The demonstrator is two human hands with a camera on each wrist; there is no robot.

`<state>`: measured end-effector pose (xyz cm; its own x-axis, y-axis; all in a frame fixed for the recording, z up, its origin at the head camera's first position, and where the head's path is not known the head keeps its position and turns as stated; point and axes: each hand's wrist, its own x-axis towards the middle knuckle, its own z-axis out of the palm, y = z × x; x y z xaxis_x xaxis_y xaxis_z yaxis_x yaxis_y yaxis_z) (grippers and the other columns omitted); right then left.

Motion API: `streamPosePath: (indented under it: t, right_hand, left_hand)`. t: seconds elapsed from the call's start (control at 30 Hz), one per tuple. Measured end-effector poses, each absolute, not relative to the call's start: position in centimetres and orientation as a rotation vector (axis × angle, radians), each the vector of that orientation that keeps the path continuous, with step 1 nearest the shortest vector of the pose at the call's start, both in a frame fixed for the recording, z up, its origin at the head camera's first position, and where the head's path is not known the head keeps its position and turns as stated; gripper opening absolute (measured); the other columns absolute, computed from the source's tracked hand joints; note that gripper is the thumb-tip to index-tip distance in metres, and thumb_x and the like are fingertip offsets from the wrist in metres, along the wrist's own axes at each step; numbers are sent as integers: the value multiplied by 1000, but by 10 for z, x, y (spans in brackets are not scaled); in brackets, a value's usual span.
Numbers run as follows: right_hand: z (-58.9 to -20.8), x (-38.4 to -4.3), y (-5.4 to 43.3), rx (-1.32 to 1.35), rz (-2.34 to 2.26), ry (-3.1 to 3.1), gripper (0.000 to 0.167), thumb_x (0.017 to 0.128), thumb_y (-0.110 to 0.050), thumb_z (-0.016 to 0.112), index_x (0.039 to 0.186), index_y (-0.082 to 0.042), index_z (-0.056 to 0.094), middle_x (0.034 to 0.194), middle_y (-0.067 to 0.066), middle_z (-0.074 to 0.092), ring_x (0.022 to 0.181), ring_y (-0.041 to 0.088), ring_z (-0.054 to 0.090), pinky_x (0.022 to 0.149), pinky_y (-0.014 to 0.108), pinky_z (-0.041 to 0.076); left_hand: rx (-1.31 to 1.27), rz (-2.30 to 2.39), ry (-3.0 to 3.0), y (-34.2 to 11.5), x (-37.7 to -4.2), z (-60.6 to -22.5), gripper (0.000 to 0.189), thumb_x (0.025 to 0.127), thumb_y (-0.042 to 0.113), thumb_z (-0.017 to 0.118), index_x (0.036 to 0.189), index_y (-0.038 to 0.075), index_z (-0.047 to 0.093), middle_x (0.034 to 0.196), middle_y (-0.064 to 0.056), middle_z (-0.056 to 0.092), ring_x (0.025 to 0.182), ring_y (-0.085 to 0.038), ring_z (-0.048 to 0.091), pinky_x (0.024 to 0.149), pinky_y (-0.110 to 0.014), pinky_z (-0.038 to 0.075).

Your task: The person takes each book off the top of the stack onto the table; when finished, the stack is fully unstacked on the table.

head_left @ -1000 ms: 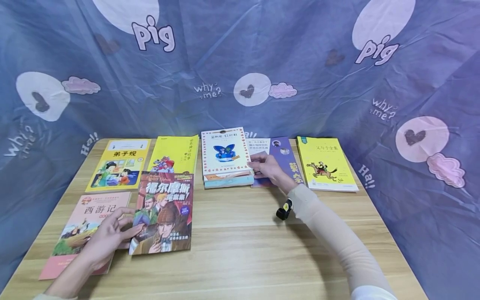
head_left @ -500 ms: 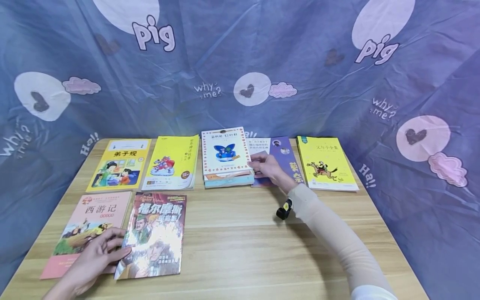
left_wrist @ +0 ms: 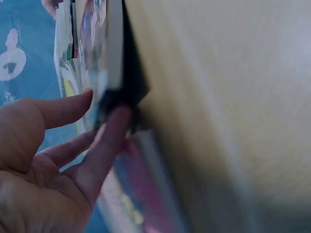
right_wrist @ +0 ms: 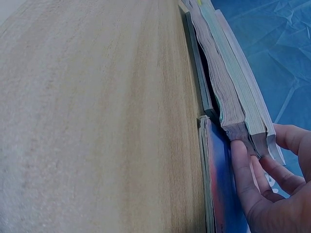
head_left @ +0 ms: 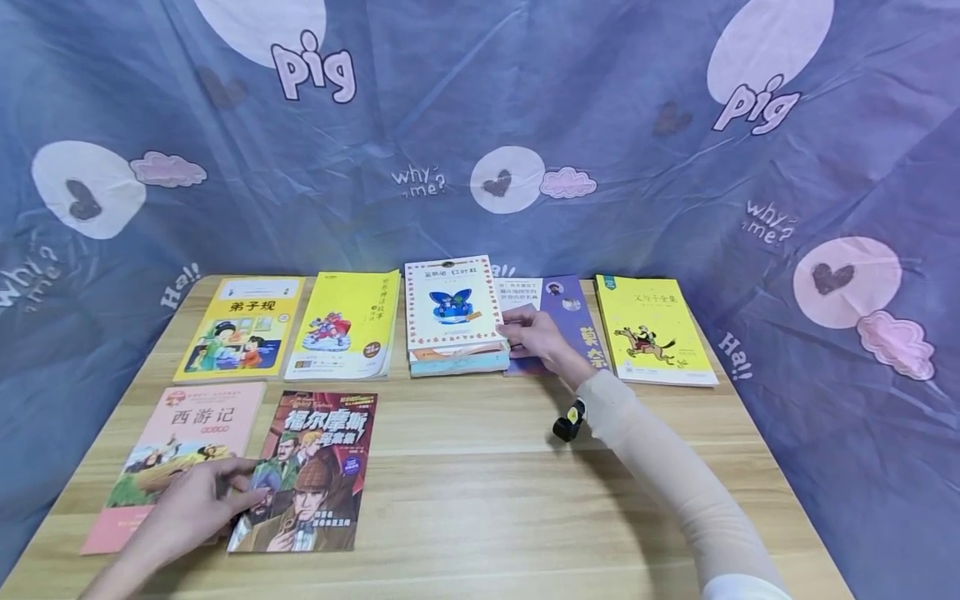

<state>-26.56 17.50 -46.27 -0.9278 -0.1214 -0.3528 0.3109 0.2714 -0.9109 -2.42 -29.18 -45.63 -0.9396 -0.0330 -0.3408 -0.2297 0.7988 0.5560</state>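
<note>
In the head view my left hand [head_left: 197,507] pinches the lower left edge of a dark red comic-style detective book [head_left: 318,475], thumb over the cover. The left wrist view shows the fingers [left_wrist: 104,155] under the book's corner, with a dark gap between it and the table. A pink book [head_left: 191,450] lies under and beside this hand. At the back, my right hand [head_left: 543,340] holds the right edge of a book stack [right_wrist: 243,97], topped by a white book with a red patterned border [head_left: 452,304]. Its fingers reach under the stack, beside a purple-blue book [right_wrist: 221,179].
Two yellow books, one with children [head_left: 236,333] and one with a red figure [head_left: 345,321], lie at the back left. Another yellow book with a horse [head_left: 656,329] is at the back right. Blue printed cloth [head_left: 480,100] surrounds the wooden table [head_left: 570,517].
My left hand has drawn the detective book toward me, off the yellow book behind it, and lowered it beside the pink book. The glare on its cover has faded. The right hand stays put.
</note>
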Motion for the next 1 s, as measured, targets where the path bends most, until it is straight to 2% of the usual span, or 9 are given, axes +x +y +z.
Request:
streamPosePath:
  t: [0.1, 0.2, 0.23, 0.3, 0.4, 0.57, 0.7, 0.9, 1.0]
  right_hand:
    - [-463, -267, 174, 170, -1696, 2194, 48, 99, -17, 75, 144, -6, 61, 126, 15, 71, 80, 12, 70, 75, 29, 69]
    - [-463, -268, 173, 173, -1693, 2196, 48, 99, -16, 75, 143, -6, 61, 127, 16, 70, 80, 12, 70, 75, 30, 69]
    - [-463, -268, 173, 171, -1692, 2195, 48, 99, -16, 75, 144, -6, 61, 128, 16, 70, 80, 12, 70, 75, 30, 69]
    - [-462, -267, 173, 169, -1687, 2197, 49, 99, -16, 75, 144, -6, 60, 129, 17, 70, 80, 12, 70, 76, 30, 69]
    - [-462, -267, 173, 172, -1690, 2199, 49, 99, -16, 74, 144, -6, 60, 129, 16, 70, 80, 12, 69, 75, 30, 69]
    - [-462, -265, 173, 170, -1693, 2184, 49, 99, -16, 74, 145, -6, 60, 131, 17, 70, 80, 11, 70, 75, 29, 69]
    - [-461, -265, 174, 171, -1708, 2182, 49, 99, -16, 74, 144, -5, 59, 126, 14, 70, 79, 11, 69, 74, 28, 68]
    - [-460, -266, 174, 174, -1711, 2182, 48, 99, -16, 74, 144, -4, 59, 117, 8, 70, 79, 11, 69, 72, 27, 68]
    - [-462, -266, 174, 175, -1705, 2183, 48, 99, -17, 74, 144, -5, 59, 118, 9, 70, 80, 11, 68, 73, 28, 68]
  left_hand:
    - [-116, 795, 2768, -290, -28, -448, 50, 92, 29, 82, 124, -7, 71, 87, 3, 74, 67, -9, 60, 56, -24, 48]
    - [-64, 857, 2799, -284, -35, -438, 44, 94, 27, 80, 124, -4, 71, 89, 1, 75, 69, -8, 62, 56, -25, 52]
    - [-50, 913, 2797, -281, -39, -434, 45, 95, 26, 79, 127, -5, 70, 91, -2, 75, 69, -8, 62, 53, -25, 52]
    - [-54, 1062, 2742, -275, -48, -428, 46, 98, 25, 76, 132, -4, 66, 96, -7, 76, 69, -11, 67, 55, -26, 58]
    - [-86, 1239, 2632, -264, -67, -424, 48, 102, 27, 72, 138, -3, 62, 103, -15, 75, 73, -17, 73, 56, -30, 61]
    - [-95, 1435, 2506, -249, -100, -424, 49, 106, 26, 67, 143, -4, 57, 117, -25, 72, 82, -20, 77, 65, -31, 67]
    - [-86, 1591, 2415, -239, -126, -425, 52, 106, 23, 65, 147, -6, 53, 123, -30, 69, 83, -16, 78, 76, -32, 70]
    - [-114, 1693, 2328, -218, -160, -427, 54, 107, 26, 65, 150, -2, 50, 129, -25, 67, 84, -10, 77, 81, -29, 69]
    - [-104, 1701, 2307, -207, -175, -431, 55, 107, 25, 64, 152, -2, 49, 133, -28, 65, 85, -8, 76, 85, -30, 68]
